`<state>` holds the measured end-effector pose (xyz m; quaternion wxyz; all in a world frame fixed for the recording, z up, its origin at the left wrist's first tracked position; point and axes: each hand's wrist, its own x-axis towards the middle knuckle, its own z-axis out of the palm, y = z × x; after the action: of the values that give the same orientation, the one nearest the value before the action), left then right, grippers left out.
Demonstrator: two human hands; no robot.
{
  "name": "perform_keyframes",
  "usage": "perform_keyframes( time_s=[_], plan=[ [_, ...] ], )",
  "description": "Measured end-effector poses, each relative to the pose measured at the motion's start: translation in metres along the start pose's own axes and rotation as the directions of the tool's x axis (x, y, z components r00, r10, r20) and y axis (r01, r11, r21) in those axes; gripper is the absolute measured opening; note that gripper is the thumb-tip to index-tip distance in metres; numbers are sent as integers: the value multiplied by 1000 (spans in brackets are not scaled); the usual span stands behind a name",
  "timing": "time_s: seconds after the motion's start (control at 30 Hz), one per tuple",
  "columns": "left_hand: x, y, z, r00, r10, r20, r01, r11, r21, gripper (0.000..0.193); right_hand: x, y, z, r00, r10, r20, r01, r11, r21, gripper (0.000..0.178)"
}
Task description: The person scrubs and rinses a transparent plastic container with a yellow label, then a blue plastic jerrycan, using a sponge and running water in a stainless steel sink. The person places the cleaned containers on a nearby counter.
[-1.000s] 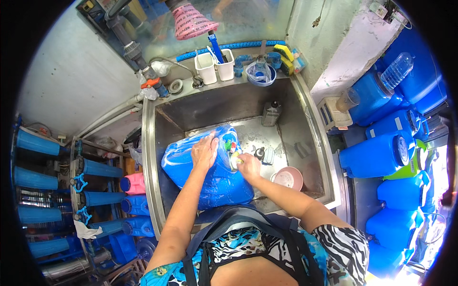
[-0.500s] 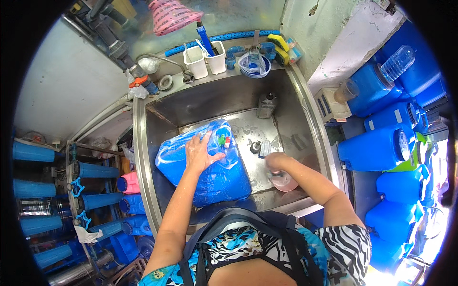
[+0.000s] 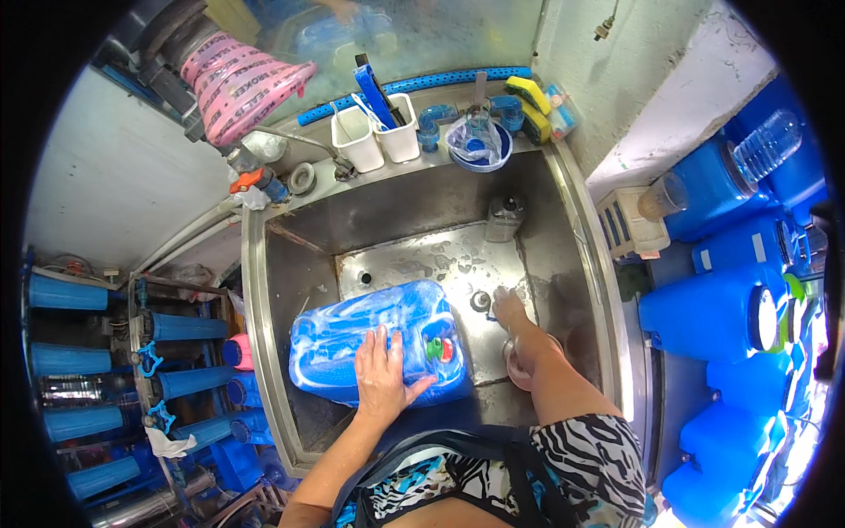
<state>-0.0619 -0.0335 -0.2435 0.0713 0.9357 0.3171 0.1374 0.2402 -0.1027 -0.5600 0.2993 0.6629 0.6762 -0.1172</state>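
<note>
Right hand left the soapy jug (lying crosswise, tap rightward).

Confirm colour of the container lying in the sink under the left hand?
Blue plastic water container, streaked with white soap foam; the head view shows it.

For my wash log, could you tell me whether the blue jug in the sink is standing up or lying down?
Lying down: the blue jug rests on its broad side in the sink, soapy, under the left hand.
</note>
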Motion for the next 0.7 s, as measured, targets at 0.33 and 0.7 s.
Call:
perform_keyframes(
  time_s=[0.33, 0.7],
  plan=[
    [39, -35, 21, 1000, 0, 31, 0, 1000, -18, 87, -26, 32, -62, 971, -130, 201, 14, 869, 495, 20],
    [66, -64, 45, 980, -91, 175, 102, 993, -56, 104, -84, -9, -317, 755, 532, -384, -27, 610, 792, 48]
  ],
)
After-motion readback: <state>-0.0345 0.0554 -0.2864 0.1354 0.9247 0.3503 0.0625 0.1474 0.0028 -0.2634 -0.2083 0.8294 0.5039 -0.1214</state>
